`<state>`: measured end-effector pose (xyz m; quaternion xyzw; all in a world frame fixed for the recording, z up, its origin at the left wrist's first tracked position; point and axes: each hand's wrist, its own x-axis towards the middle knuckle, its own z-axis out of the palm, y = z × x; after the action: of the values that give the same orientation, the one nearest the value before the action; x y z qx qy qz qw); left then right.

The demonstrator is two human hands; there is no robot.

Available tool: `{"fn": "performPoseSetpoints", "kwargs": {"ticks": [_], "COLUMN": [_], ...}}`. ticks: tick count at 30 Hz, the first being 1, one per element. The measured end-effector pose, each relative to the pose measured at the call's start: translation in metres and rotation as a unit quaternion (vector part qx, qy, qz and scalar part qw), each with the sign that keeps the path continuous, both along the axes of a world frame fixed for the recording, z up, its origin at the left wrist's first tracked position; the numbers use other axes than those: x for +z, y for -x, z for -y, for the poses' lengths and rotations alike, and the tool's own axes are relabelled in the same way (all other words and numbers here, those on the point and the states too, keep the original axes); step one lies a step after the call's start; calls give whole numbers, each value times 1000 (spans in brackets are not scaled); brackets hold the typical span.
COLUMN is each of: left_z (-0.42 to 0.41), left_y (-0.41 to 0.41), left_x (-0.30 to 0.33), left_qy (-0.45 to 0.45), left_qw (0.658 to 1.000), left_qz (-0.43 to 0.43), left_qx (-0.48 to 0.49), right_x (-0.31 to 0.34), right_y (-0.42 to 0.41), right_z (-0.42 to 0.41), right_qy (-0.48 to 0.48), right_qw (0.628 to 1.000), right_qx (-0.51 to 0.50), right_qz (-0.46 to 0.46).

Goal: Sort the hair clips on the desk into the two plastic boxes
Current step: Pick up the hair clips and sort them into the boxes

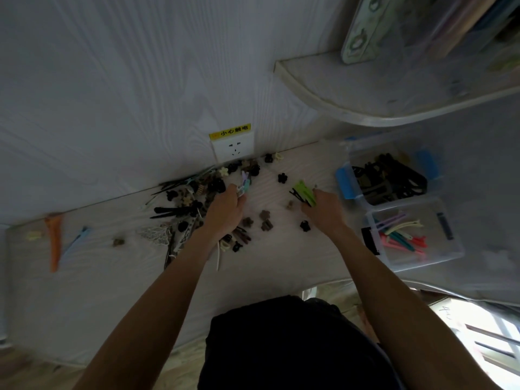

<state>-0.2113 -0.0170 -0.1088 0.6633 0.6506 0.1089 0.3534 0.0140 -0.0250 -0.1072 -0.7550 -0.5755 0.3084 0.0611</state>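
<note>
A heap of mostly dark hair clips (194,204) lies on the white desk by the wall. My left hand (225,212) rests over the heap's right side, shut on a few pastel clips (244,182). My right hand (326,209) is right of centre, gripping green clips (304,191). At the right stand two clear plastic boxes: the far box (365,159) with blue latches holds dark clips, the near box (416,257) holds colourful long clips. Small flower-shaped clips (266,220) lie scattered between my hands.
An orange clip (54,240) and a light blue clip (77,240) lie at the desk's left. A wall socket (233,146) with a yellow label sits behind the heap. A shelf (351,99) with a clear bin overhangs the upper right. The desk's front edge runs near my body.
</note>
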Motion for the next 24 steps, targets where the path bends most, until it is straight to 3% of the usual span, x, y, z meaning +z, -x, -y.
{"fn": "performPoseSetpoints", "kwargs": {"ticks": [6, 11, 15, 18, 24], "left_z": [31, 56, 68, 75, 82], "left_y": [-39, -94, -150, -183, -231], "left_x": [28, 35, 43, 47, 52], "left_qy": [28, 9, -40, -90, -163], "left_qw": [992, 980, 979, 978, 975], "left_qz": [109, 195, 173, 134, 13], "left_qx": [53, -43, -97, -130, -151], "right_x": [70, 105, 98, 80, 64], "right_y": [-20, -109, -183, -205, -220], "right_z": [37, 90, 109, 103, 91], "right_qy": [-52, -93, -82, -30, -12], "right_qw": [992, 995, 996, 993, 976], "right_qx": [37, 15, 14, 71, 211], "right_qz": [-107, -46, 36, 86, 54]}}
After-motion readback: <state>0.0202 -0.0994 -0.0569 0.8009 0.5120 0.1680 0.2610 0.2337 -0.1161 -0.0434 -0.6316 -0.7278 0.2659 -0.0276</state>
